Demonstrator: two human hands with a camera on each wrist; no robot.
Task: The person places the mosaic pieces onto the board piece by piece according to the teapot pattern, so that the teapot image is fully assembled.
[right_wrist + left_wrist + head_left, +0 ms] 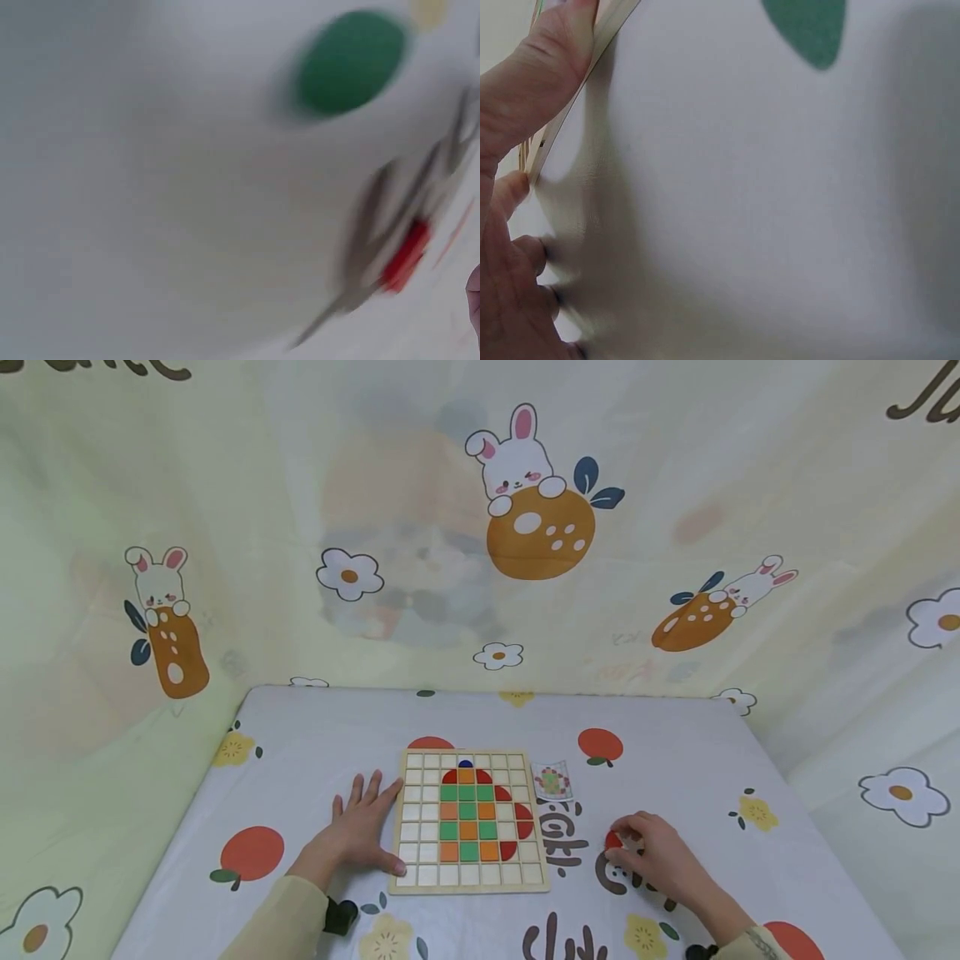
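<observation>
A wooden grid board (420,877) lies on the table, bearing green and orange squares, red rounded pieces and a small blue one at the top. My left hand (360,831) is spread at its left side, the thumb on the lower left corner and the forefinger at the edge. In the left wrist view, the thumb (544,75) lies on the board's edge (562,105). Right of the board, my right hand (656,856) pinches a small red piece (612,841) between thumb and forefinger. A blurred red piece (406,255) appears in the right wrist view beside dark lettering.
A small picture card (552,781) lies against the board's upper right side. The patterned tablecloth (337,718) has printed fruit, flowers and dark lettering. Hanging cloth with rabbit prints (420,635) encloses the table at the back and sides.
</observation>
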